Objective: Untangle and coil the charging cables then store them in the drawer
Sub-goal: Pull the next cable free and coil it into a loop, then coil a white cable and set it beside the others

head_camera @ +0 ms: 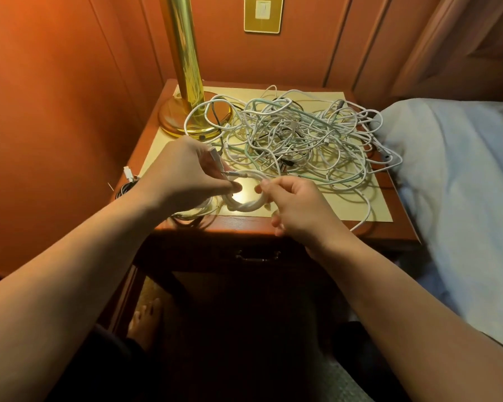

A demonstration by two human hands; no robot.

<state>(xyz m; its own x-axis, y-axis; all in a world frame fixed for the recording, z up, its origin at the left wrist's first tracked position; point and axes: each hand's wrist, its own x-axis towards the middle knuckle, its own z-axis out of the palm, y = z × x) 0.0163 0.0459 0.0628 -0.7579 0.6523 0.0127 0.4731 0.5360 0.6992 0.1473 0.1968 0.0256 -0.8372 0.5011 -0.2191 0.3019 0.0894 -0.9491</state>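
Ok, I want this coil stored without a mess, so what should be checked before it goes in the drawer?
1. Coil held: ok, left hand and right hand both grip the white coil.
2. Coil free of the tangled pile: cannot tell.
3. Plug end tucked in: not ok, it sticks out at the left hand.
4. Drawer open: not ok, closed.
5. A hand free for the handle: not ok.
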